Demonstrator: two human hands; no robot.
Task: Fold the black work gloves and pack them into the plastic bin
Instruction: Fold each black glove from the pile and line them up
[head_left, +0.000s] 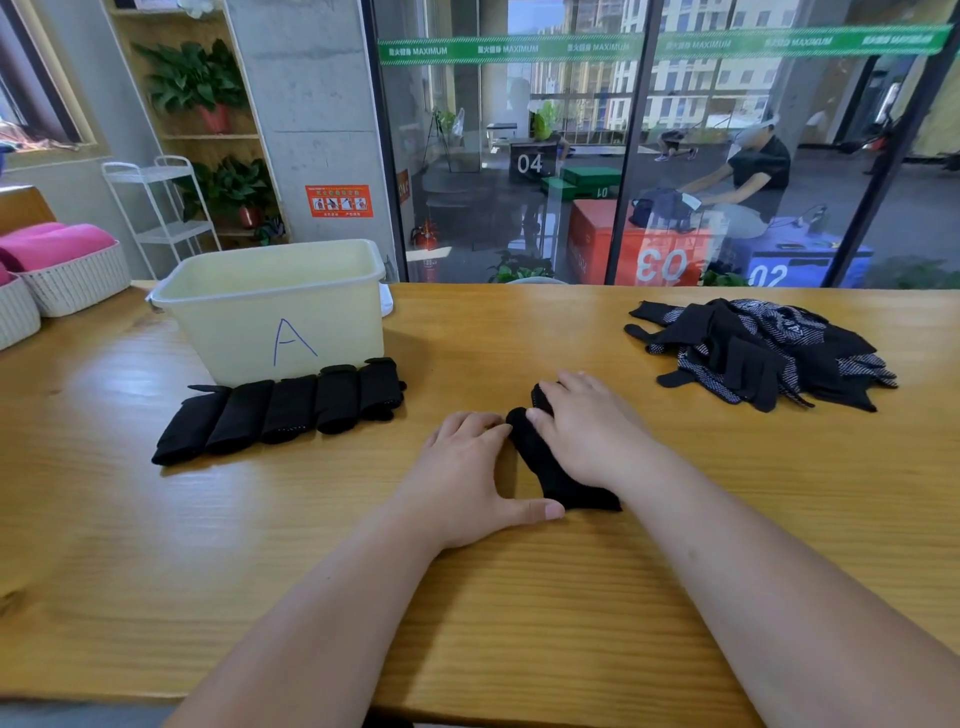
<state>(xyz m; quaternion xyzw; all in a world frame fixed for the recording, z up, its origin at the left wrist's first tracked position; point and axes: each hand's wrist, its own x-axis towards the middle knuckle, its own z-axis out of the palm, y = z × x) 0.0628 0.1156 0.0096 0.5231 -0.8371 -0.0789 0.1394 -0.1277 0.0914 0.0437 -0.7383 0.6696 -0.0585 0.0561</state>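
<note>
- Both hands are down on the counter (519, 613), working one black work glove (555, 482) right in front of me.
- My right hand (589, 434) lies flat on top of the glove, fingers (569, 387) stretched out and pressing, not curled round it.
- My left hand (465, 470) is flat beside it, with the fingertips touching the glove's far end and the thumb against its near edge. It's open and gripping nothing.
- Five folded gloves (278, 413) sit in a row against the front of the plastic bin (275, 301) marked "A". None is visibly inside it, though I can't see the bottom.
- The pile of unfolded gloves (763, 353) waits well off to my right.
- The risk I see is that knit fabric is springy. If I lift my right palm before the crease sets, the fold will likely open.
- If I press unevenly, the glove could slide on the smooth wood and skew the fold.
- The row hugs the bin wall, so a careless sweep with my left hand could knock those bundles loose.
</note>
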